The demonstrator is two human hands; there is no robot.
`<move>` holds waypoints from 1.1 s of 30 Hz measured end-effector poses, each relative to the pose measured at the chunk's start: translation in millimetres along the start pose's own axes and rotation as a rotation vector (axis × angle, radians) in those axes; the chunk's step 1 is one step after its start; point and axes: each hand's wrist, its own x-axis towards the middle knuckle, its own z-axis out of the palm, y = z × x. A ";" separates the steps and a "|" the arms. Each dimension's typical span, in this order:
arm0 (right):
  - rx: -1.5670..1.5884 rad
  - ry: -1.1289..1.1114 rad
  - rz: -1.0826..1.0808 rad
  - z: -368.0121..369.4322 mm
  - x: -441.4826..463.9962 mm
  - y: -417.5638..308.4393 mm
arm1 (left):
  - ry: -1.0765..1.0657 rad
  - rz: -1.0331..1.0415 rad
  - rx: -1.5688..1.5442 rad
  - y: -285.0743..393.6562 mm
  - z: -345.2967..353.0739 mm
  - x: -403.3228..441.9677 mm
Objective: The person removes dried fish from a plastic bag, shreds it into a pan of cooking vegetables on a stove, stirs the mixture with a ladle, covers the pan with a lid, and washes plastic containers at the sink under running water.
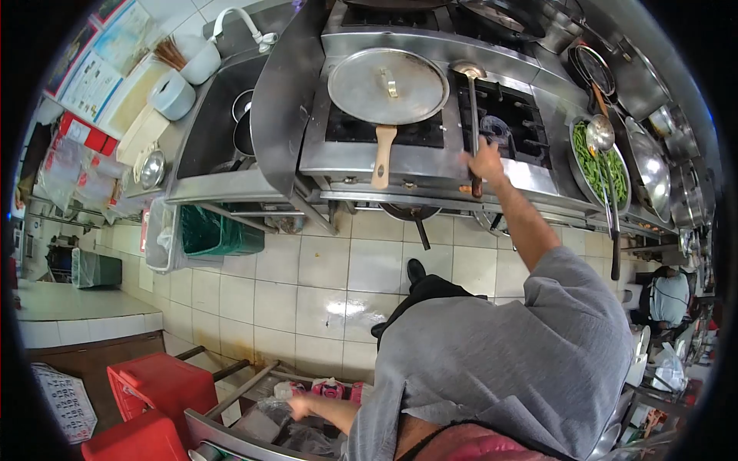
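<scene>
One long ladle [473, 115] is lying beside the open burner [523, 119], right hand [484, 163] meeting its handle.
It's looking stiff and probably bowl-heavy — the dark lower end of the handle is likely offering the surest, coolest hold. The right fingers are straddling the handle; whether they're gripping, I can't tell. Just beside, a broad lid [357, 88] is covering the next burner; well apart, the left hand [301, 406] is resting near a clear plastic bag [307, 441] — its grip, too, isn't showing clearly.

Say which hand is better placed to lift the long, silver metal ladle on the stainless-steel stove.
Probably the right hand: it is at the handle of the ladle, while the left hand stretches away from the stove, beside clear plastic packaging.
</scene>
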 end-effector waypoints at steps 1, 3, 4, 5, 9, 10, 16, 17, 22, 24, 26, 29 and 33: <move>0.036 -0.051 -0.007 13.9 0.0 9.2 | -0.086 0.056 -0.045 19.5 31.9 -47.6; 0.075 -0.108 -0.017 26.9 1.2 24.1 | -0.562 0.332 0.000 44.1 109.0 -141.4; 0.101 -0.118 0.027 26.1 1.9 30.2 | -0.798 0.452 -0.033 47.9 153.2 -188.5; 0.126 -0.129 0.074 24.6 1.4 37.1 | -0.954 0.604 0.126 68.1 184.5 -260.0; 0.403 0.076 -0.062 -1.1 1.9 91.3 | -1.508 1.155 0.346 86.8 260.4 -480.3; 0.407 0.082 -0.051 -11.7 -7.1 94.3 | -1.619 1.297 0.334 85.6 275.2 -524.5; 0.761 -0.048 0.146 -60.0 -80.2 105.0 | -1.469 1.692 0.747 52.2 379.8 -676.7; 0.817 -0.074 0.198 -64.9 -92.1 108.0 | -1.422 1.653 0.881 48.4 391.5 -689.5; 0.887 -0.038 0.295 -75.0 -135.8 109.0 | -1.445 1.564 1.075 39.0 420.5 -706.3; 0.927 -0.011 0.323 -66.8 -144.7 114.5 | -1.411 1.615 1.118 41.9 417.0 -709.4; 0.974 -0.003 0.347 -62.6 -147.0 117.5 | -1.432 1.703 1.090 37.8 408.5 -717.8; 1.085 0.102 0.372 -74.3 -142.7 119.4 | -1.566 1.943 1.013 31.4 373.7 -747.6; 1.178 0.175 0.299 -103.9 -124.8 129.3 | -1.704 2.102 0.945 -3.4 315.7 -795.3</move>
